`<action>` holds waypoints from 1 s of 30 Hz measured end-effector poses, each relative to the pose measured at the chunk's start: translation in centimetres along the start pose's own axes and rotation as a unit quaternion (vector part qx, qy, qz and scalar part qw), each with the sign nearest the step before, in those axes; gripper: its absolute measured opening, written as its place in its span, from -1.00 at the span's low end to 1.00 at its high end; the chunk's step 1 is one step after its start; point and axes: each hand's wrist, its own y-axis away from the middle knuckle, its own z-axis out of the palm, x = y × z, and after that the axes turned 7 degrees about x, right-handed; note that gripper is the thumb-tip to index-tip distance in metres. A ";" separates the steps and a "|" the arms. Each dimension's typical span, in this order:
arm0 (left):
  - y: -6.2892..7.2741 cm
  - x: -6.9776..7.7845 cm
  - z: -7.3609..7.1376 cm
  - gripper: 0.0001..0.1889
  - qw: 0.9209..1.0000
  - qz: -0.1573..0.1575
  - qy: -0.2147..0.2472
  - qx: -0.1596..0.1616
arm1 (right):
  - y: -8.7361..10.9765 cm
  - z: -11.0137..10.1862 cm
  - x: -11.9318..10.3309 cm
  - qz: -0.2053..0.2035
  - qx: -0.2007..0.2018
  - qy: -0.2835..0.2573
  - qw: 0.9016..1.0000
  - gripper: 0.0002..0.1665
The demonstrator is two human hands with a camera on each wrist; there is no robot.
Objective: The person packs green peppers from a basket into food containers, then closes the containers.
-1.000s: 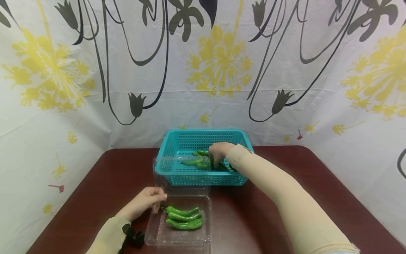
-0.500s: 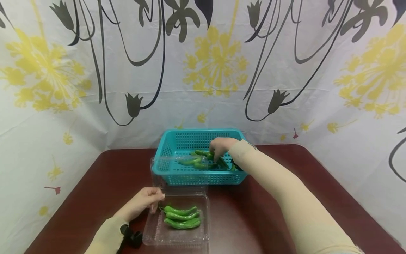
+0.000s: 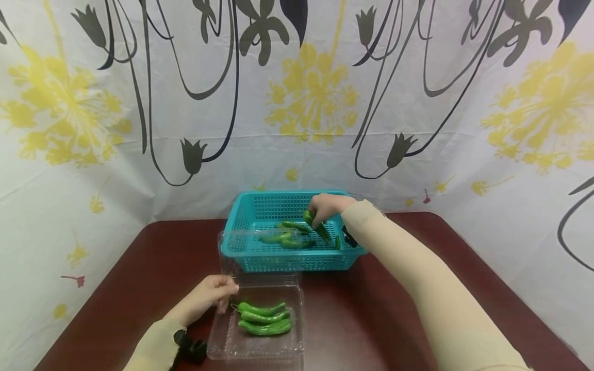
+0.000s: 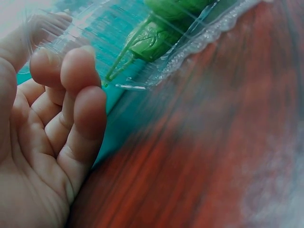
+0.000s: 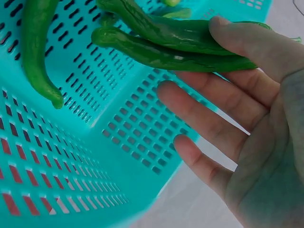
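My left hand (image 3: pixel 204 299) pinches the left edge of a clear plastic clamshell container (image 3: pixel 255 354), which lies with its lid raised at the back. Several green chili peppers (image 3: pixel 264 316) lie side by side in its base. In the left wrist view the fingers of my left hand (image 4: pixel 61 123) are curled beside the clear plastic and a pepper stem. Over the turquoise basket (image 3: pixel 320 264), my right hand (image 3: pixel 327 207) holds green peppers (image 3: pixel 322 232). The right wrist view shows two peppers (image 5: pixel 175 59) between its thumb and fingers. Several more peppers (image 3: pixel 297 243) lie on the basket's floor.
The dark red table (image 3: pixel 357 330) spreads around the container and basket. Behind it hangs a pale patterned cloth (image 3: pixel 260 165). The raised clear lid (image 3: pixel 232 265) stands in front of the basket's left part.
My right hand has risen slightly inside the basket, with peppers now visible in its grip. The left hand keeps its hold on the container. The head view has shifted a little.
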 end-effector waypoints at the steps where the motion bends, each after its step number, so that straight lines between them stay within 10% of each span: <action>1: 0.0 0.0 0.0 -0.59 1.000 0.001 -0.001 0.001 | 0.1 -0.1 0.0 -0.001 0.002 -0.006 1.000 -0.78; 30: 0.1 0.2 0.3 -0.62 1.000 -0.025 -0.001 -0.002 | 6.1 -1.9 -0.6 -0.046 0.063 -0.001 0.997 -0.77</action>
